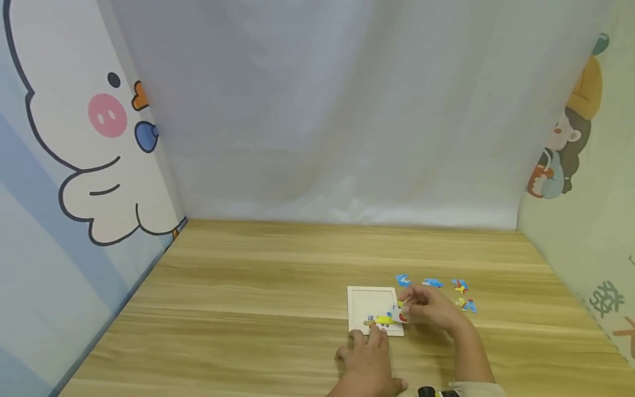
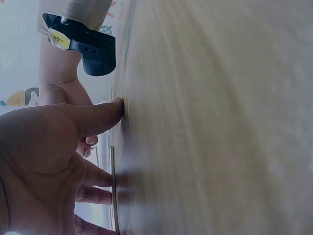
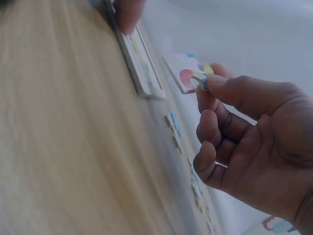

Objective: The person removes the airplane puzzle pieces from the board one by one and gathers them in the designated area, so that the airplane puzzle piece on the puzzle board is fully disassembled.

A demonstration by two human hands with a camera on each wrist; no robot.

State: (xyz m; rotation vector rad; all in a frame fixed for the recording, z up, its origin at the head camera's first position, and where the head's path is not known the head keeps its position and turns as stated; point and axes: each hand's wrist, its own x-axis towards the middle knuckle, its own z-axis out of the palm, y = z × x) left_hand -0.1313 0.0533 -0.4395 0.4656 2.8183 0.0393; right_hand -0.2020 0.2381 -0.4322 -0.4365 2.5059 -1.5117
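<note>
A pale square puzzle tray (image 1: 366, 302) lies on the wooden table, with joined puzzle pieces (image 1: 383, 320) showing yellow and brown along its near side. My left hand (image 1: 367, 361) rests at the tray's near edge, fingers spread; in the left wrist view its thumb (image 2: 100, 119) touches the tabletop. Between thumb and fingertips, my right hand (image 1: 435, 309) pinches a white puzzle piece (image 3: 183, 73) with a red patch and bits of blue and yellow. That piece is tilted above the tray's right side. The right hand's other fingers (image 3: 209, 125) are curled.
Several loose blue puzzle pieces, among them one (image 1: 433, 283) behind the right hand and one (image 1: 467, 305) to its right, lie on the table (image 1: 248, 286). A grey-white curtain (image 1: 322, 110) hangs behind, with printed panels at both sides.
</note>
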